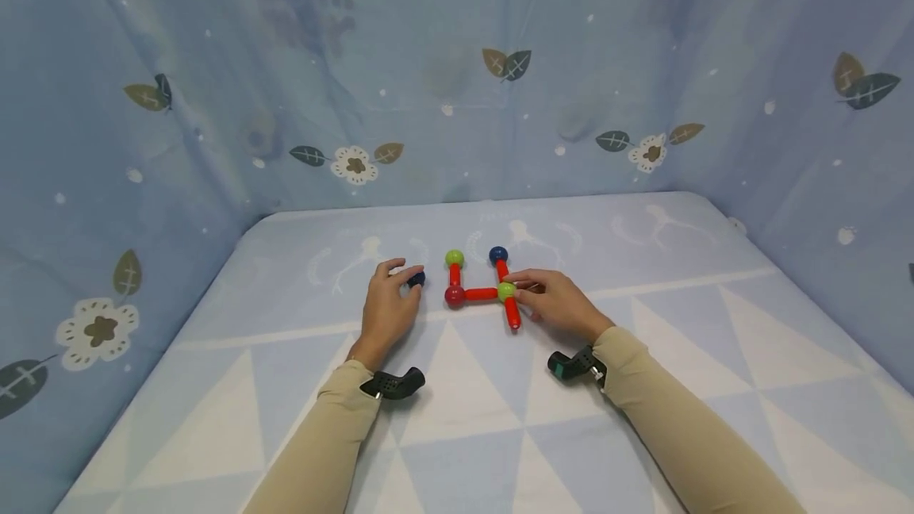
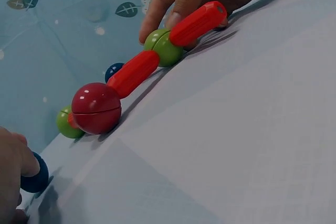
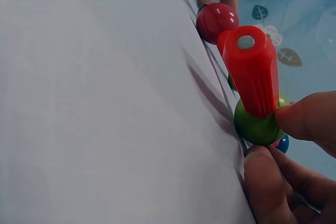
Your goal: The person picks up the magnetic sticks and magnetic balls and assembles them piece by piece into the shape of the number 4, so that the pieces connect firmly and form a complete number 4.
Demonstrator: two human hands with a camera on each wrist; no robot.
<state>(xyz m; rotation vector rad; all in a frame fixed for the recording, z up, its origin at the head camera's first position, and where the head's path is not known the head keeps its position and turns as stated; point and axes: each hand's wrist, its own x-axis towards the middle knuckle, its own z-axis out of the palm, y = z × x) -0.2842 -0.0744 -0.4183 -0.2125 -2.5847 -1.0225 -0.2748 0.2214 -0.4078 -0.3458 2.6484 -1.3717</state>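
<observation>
A toy frame of red magnetic rods and coloured balls lies on the table. My right hand (image 1: 557,304) pinches its near green ball (image 1: 506,291) between thumb and fingers. From that ball one red rod (image 1: 512,314) points toward me with a metal disc at its bare end, and another runs left to a red ball (image 1: 455,296). Farther back, rods lead to a blue ball (image 1: 498,255) and a second green ball (image 1: 454,258). Left of the frame, my left hand (image 1: 389,308) holds a loose dark blue ball (image 2: 35,174) with thumb and fingers; part of it is hidden.
A pale cloth with triangles covers the table (image 1: 464,387). Patterned blue curtains (image 1: 443,101) hang behind it and at both sides. A black wrist-worn device (image 1: 396,384) projects inward from the left wrist, and another (image 1: 571,365) from the right.
</observation>
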